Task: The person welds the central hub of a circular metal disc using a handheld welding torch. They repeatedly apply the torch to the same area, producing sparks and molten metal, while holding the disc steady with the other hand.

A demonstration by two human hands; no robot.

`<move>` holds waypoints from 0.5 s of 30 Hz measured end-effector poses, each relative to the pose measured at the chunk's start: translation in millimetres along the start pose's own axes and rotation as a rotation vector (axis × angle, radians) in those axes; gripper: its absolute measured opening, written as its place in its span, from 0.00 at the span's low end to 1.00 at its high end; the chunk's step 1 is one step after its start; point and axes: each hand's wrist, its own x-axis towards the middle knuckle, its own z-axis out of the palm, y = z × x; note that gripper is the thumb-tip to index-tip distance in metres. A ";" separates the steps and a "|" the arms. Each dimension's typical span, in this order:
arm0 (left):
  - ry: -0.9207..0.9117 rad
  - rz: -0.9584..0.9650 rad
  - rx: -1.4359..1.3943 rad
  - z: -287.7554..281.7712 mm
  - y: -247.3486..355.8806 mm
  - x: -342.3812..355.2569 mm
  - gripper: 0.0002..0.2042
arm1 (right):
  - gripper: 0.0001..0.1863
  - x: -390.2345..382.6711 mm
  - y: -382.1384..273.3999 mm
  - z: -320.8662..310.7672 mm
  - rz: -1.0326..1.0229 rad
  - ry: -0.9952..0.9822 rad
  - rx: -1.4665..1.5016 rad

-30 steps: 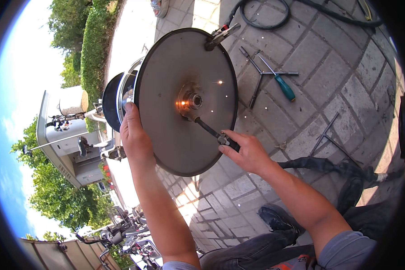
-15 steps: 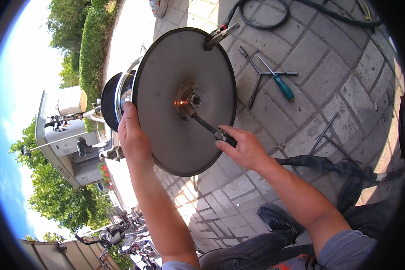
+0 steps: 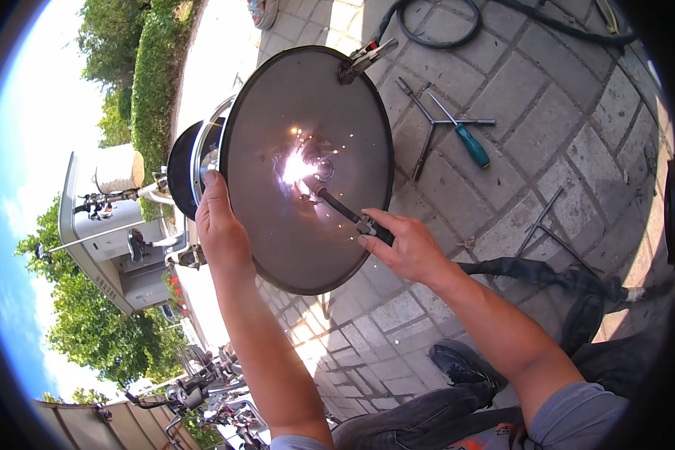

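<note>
A large grey round metal disc (image 3: 300, 247) with a dark rim stands tilted up before me. My left hand (image 3: 223, 221) grips its left edge, the thumb up by the shiny metal part (image 3: 210, 154) behind it; the other fingers are partly hidden. In my right hand (image 3: 405, 244) is a black welding torch (image 3: 343, 208), its nozzle at the disc's centre. Bright white light and sparks flare there, beside a nut-like hub (image 3: 325, 170) half lost in the glare. A metal clamp (image 3: 358, 66) bites the disc's upper right rim.
On the paving lie a three-armed socket wrench (image 3: 432, 124), a green-handled screwdriver (image 3: 472, 146) and a T-shaped metal tool (image 3: 541, 225). Black cable (image 3: 476, 30) loops at the top; a dark wrapped hose (image 3: 532, 271) runs right of my arm. Parked two-wheelers (image 3: 210, 394) stand lower left.
The small orange glow at the hub has become a bright white flare with flying sparks. Both hands, the disc and the torch keep nearly the same places.
</note>
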 end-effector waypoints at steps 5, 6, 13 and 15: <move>-0.020 -0.001 -0.018 -0.1 1.6 -0.6 0.25 | 0.25 -0.1 -1.5 -0.4 0.015 -0.001 -0.014; -0.014 0.001 -0.029 0.0 1.3 -0.1 0.25 | 0.25 0.4 -5.5 -2.1 0.027 -0.012 -0.001; -0.017 -0.037 -0.034 0.5 2.1 0.1 0.24 | 0.26 -2.9 -3.0 -2.9 0.015 -0.029 -0.036; -0.009 -0.028 -0.026 2.5 4.9 -1.3 0.24 | 0.27 -7.4 3.2 0.7 -0.041 0.020 -0.027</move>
